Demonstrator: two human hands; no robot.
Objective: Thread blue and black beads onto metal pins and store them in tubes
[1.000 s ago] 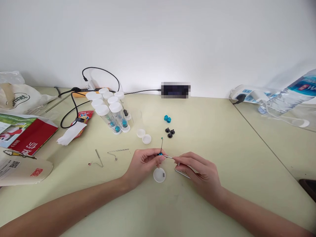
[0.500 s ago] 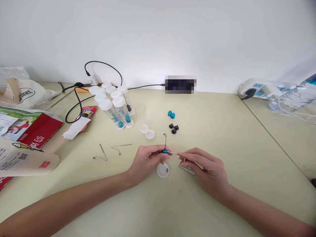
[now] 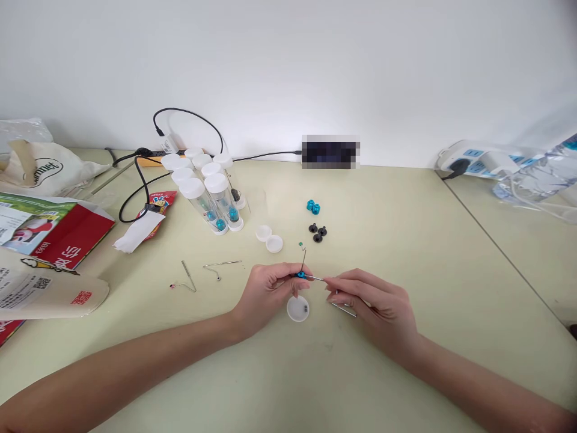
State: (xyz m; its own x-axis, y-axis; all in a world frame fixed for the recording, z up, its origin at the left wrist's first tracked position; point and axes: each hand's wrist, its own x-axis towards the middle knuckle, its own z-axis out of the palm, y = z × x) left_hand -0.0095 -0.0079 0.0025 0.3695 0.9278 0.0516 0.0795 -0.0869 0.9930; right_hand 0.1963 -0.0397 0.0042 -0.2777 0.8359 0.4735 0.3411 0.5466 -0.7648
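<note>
My left hand (image 3: 270, 294) pinches a small blue metal knob (image 3: 301, 274) between thumb and fingers. From the knob a thin bent metal rod (image 3: 303, 260) rises, with a tiny green piece (image 3: 300, 244) at its top. My right hand (image 3: 376, 307) is closed around a slim silver hex key (image 3: 315, 278), whose tip meets the knob's right side; whether it sits inside a hole cannot be seen. Another metal rod (image 3: 345, 310) shows under the right fingers, partly hidden. Below the left fingertips lies a white cap (image 3: 295, 311) holding tiny dark screws (image 3: 305, 308).
Blue knobs (image 3: 313, 207) and black flanged pieces (image 3: 318, 231) lie beyond my hands. Two white caps (image 3: 273, 243), bent rods (image 3: 189, 276) and several capped clear tubes (image 3: 202, 204) stand or lie leftward. A phone (image 3: 330, 153) leans on the wall; a power strip (image 3: 478, 161) is at right.
The thin rod in the knob now leans slightly more to the right. Both hands keep their grip, and the hex key stays at the knob.
</note>
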